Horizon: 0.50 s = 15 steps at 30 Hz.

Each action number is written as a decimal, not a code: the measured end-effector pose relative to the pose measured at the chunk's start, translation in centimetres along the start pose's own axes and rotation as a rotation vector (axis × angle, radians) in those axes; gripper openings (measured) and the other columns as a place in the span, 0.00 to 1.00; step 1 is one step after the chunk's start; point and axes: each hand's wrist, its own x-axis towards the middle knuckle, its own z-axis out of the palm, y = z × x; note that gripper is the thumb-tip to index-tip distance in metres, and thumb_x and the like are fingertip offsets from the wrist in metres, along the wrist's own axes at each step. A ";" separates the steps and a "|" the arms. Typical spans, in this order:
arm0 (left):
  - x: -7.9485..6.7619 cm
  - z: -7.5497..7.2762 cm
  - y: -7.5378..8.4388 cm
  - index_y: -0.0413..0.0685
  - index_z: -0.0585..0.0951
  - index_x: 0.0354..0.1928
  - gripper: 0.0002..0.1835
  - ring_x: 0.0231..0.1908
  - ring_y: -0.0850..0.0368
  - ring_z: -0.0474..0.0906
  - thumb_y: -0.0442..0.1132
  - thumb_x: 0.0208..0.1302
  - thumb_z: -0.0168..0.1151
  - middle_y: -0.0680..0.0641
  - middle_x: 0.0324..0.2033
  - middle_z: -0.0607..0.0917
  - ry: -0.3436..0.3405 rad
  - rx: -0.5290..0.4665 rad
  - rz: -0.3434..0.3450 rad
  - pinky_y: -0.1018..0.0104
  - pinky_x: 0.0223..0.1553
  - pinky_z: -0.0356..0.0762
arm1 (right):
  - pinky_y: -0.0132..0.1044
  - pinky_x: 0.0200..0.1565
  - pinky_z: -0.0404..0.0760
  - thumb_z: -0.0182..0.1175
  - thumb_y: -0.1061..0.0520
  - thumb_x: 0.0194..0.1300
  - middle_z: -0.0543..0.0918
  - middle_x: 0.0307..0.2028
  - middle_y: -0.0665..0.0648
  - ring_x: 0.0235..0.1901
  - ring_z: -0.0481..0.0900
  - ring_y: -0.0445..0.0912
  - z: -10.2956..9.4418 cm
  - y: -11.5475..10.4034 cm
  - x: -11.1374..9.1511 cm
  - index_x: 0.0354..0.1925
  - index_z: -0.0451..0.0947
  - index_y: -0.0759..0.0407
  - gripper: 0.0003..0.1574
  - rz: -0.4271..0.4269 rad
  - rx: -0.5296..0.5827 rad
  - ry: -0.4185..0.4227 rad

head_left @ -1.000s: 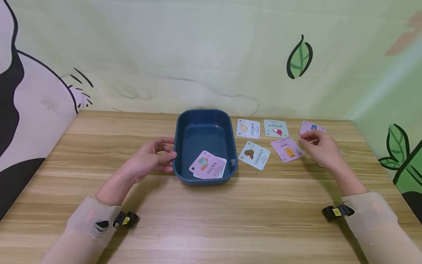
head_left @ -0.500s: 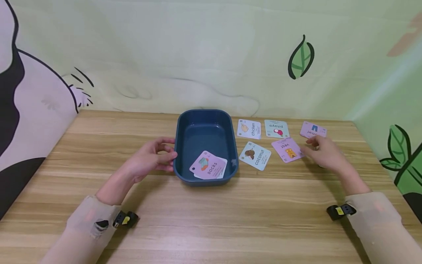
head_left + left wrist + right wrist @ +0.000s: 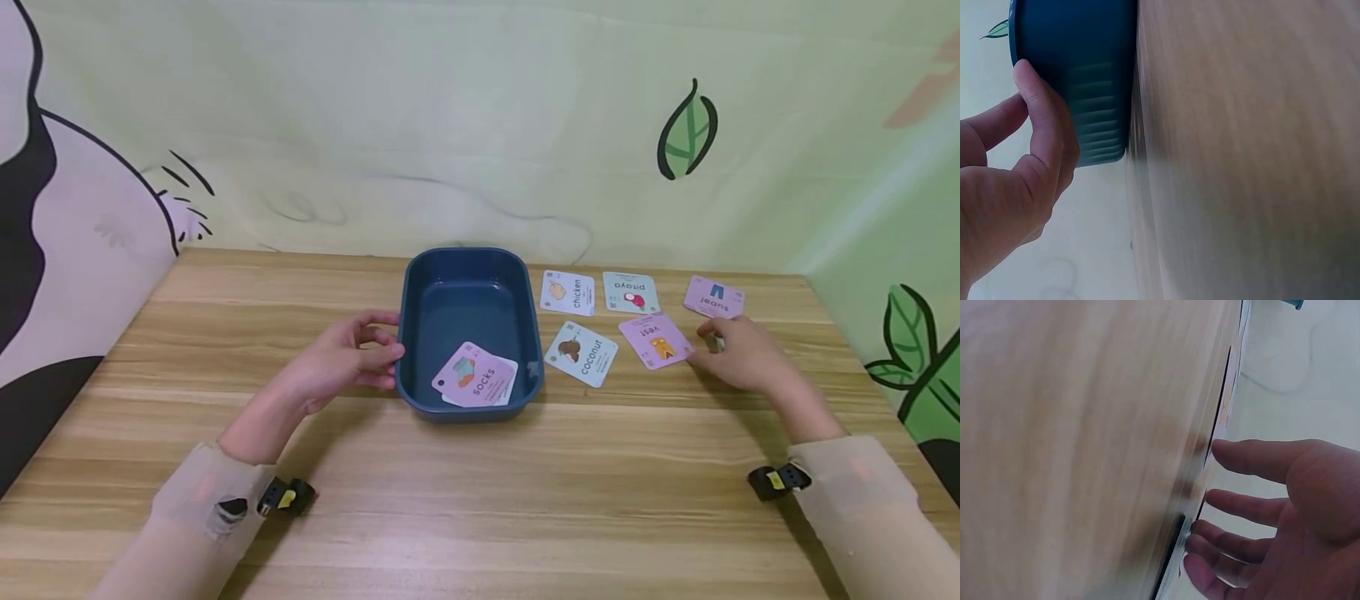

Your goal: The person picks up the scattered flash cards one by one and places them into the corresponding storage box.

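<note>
My left hand (image 3: 348,358) rests against the left side of a dark blue plastic tub (image 3: 408,292), its thumb and fingertips at the rim from outside. Inside the tub's near end lies a lilac socks card (image 3: 474,375), overlapping a paler card. Over the right part of the table is my right hand (image 3: 742,354), fingers loosely bent, thumb tip right at the edge of the lilac vest card (image 3: 656,340). Beneath its fingers a flat, pale-edged thing (image 3: 1174,556) shows in the right wrist view, mostly hidden by the hand from the head view.
Between tub and right hand lie a chicken card (image 3: 567,292), a pitaya card (image 3: 630,292) and a coconut card (image 3: 581,354). Just beyond the right hand is a jeans card (image 3: 714,297). A printed cloth backdrop (image 3: 465,125) rises behind the wooden table (image 3: 510,508).
My right hand has shifted slightly right and toward me, lowering over the table and uncovering the jeans card. The left hand and the tub stay in place.
</note>
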 end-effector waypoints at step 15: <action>0.1 -0.1 0.0 0.36 0.60 0.67 0.29 0.34 0.51 0.79 0.29 0.67 0.57 0.36 0.46 0.71 -0.016 -0.007 0.003 0.58 0.39 0.84 | 0.68 0.52 0.68 0.60 0.44 0.65 0.66 0.55 0.85 0.55 0.64 0.75 -1.1 1.3 -0.4 0.59 0.62 0.82 0.45 0.065 0.005 -0.048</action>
